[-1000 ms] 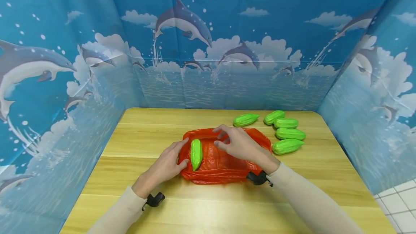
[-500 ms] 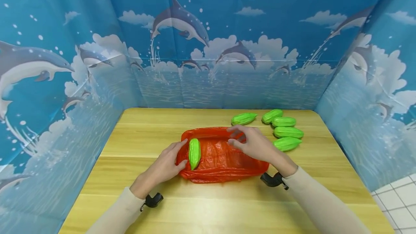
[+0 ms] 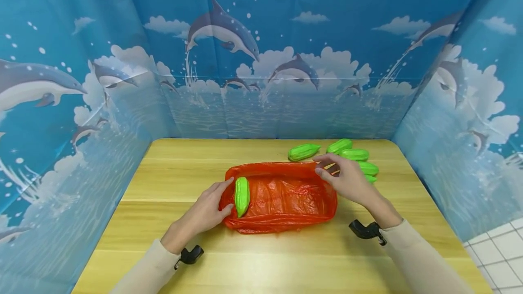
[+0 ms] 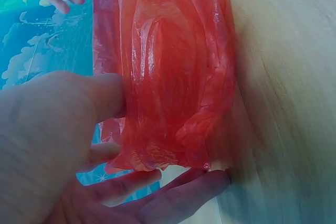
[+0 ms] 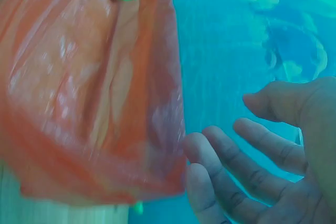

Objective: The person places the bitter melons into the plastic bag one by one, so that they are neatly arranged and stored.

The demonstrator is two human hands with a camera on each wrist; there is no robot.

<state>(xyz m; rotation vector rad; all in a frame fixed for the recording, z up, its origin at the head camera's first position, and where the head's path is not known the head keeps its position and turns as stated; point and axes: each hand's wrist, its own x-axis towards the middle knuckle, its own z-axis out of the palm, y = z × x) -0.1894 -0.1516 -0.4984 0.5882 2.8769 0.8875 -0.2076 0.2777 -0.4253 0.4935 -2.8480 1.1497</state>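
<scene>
Just beyond the empty, loosely curved right hand (image 3: 347,178), green pods (image 3: 354,154) lie mostly crosswise, well apart from the left hand (image 3: 206,208), spread against the bag (image 3: 282,222).

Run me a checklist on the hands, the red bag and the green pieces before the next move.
1. Right hand free to take something: ok, it holds nothing.
2. Right fingertips clear of the red bag: cannot tell, they overlap its far right corner in the head view.
3. Left hand placed at the bag's left end: ok; how firmly it steadies the bag cannot be told.
4. Room inside the bag: ok, one green piece lies at the left end, with bare bottom to its right.
5. Nearest loose green piece in plain sight: not ok, the right hand hides most of it.
</scene>
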